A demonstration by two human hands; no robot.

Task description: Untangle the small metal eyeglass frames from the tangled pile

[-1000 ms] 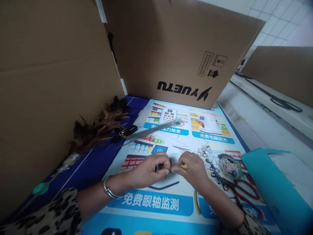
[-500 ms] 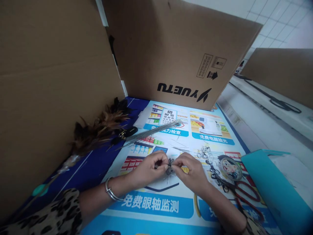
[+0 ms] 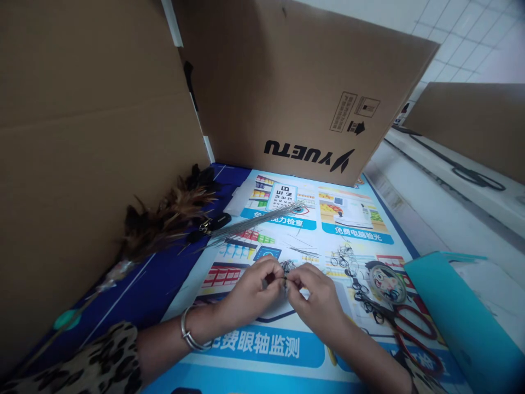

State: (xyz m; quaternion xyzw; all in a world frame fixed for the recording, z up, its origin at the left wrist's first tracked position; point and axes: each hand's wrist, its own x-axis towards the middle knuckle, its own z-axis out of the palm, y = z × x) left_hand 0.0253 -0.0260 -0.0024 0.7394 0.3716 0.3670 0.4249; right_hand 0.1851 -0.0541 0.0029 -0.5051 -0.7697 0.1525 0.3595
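Near the middle of the printed sheet, my left hand and my right hand meet fingertip to fingertip. Both are closed in a pinch on a small tangled bundle of dark and silvery strands, which sticks up above the fingers. Some of it also hangs below them, and the part between the fingertips is mostly hidden. Beyond the hands lies a sheaf of thin grey wires. To the right of my right hand are loose black rings, a round clear container and red-handled scissors.
Brown cardboard panels stand behind and to the left. A brown feather duster leans along the left side, with a black fob beside it. At the right is a teal box. A yellow curved piece lies partly under my right forearm.
Both hands have shifted slightly toward me and tilted, still pinching together. More of the strand bundle now shows above the fingertips. The things around them stay in place.
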